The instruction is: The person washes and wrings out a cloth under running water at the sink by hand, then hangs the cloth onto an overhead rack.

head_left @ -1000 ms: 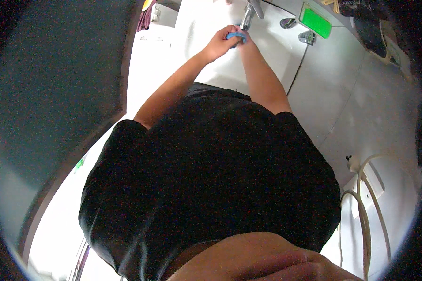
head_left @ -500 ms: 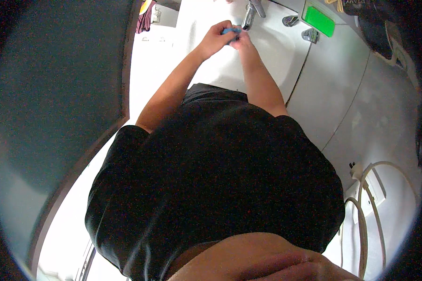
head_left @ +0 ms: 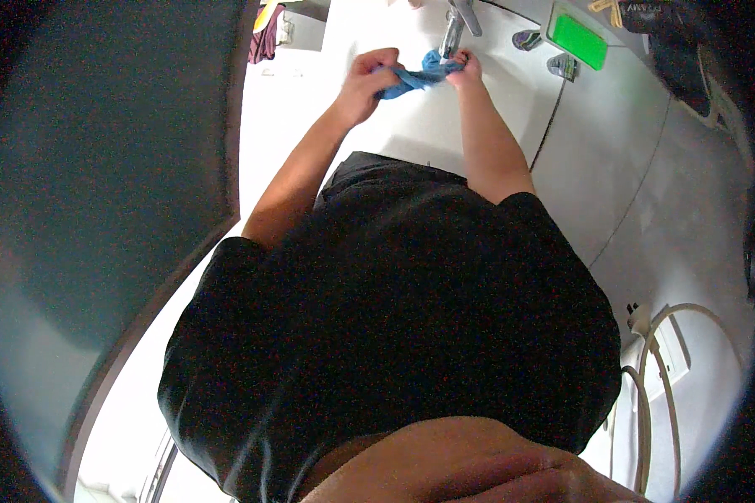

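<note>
A blue cloth is stretched between my two hands above the white sink. My left hand has its fingers closed around the cloth's left end. The other end is gripped by my right hand, close beside the metal faucet. Part of the cloth bunches up just under the spout. Whether water is running cannot be made out.
Right of the faucet stands a clear tray with a bright green sponge-like block. Two small dark, shiny objects lie near it. A large dark panel fills the left side. Cables and a plug hang at the lower right.
My hands have moved apart, the left one to the left and the right one to the right. The cloth, crumpled small between them before, is now drawn out.
</note>
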`<move>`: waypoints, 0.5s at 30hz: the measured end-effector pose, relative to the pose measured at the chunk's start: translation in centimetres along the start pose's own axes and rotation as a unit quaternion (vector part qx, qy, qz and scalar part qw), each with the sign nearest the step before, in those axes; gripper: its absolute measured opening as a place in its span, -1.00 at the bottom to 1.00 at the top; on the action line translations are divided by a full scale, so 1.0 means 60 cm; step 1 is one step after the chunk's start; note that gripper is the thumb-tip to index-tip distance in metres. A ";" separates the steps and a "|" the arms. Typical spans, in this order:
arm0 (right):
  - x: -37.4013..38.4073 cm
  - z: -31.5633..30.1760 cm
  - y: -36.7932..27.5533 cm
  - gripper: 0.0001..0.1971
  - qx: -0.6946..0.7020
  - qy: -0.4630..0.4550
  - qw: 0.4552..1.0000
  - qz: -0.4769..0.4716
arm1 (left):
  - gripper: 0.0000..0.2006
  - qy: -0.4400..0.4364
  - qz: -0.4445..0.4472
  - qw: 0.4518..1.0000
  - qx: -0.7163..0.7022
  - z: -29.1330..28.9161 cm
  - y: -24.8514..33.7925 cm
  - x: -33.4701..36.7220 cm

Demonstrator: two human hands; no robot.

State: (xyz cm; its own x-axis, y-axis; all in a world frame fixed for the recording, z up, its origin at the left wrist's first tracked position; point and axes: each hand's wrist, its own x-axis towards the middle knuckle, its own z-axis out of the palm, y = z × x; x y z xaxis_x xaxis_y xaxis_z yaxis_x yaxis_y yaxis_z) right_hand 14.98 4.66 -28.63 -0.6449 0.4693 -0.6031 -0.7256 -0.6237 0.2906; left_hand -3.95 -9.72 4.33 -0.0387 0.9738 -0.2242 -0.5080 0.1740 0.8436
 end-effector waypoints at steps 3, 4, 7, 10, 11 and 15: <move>-0.009 0.073 0.150 -0.76 0.000 0.132 0.990 -0.052 | -0.74 0.129 -0.001 0.990 -0.055 -0.057 -0.025 -0.015; -0.003 0.080 0.158 -0.77 0.004 0.188 0.982 -0.017 | -0.74 0.123 -0.003 0.991 -0.058 -0.052 -0.030 -0.013; 0.011 0.010 0.058 -0.77 0.018 0.007 0.997 0.073 | -0.76 0.078 -0.031 0.994 -0.066 -0.001 -0.035 0.016; 0.022 0.001 0.121 -0.75 -0.201 0.108 0.972 -0.051 | -0.79 -0.003 -0.130 0.990 -0.062 -0.021 0.018 -0.045; 0.026 -0.005 0.102 -0.75 -0.266 0.054 0.962 -0.022 | -0.79 -0.013 -0.121 0.992 -0.015 -0.015 0.026 -0.049; 0.042 -0.028 -0.013 -0.81 -0.124 0.118 0.984 0.052 | -0.78 -0.051 -0.081 0.980 -0.173 -0.001 0.018 -0.041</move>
State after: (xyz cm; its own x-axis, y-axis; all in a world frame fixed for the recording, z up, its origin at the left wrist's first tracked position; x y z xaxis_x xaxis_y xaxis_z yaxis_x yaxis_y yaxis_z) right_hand 14.33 5.27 -31.60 -0.6184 0.2549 -0.7433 -0.5581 -0.8084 0.1871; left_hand -4.46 -11.93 5.79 0.1439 0.9499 -0.2774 -0.7629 0.2850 0.5804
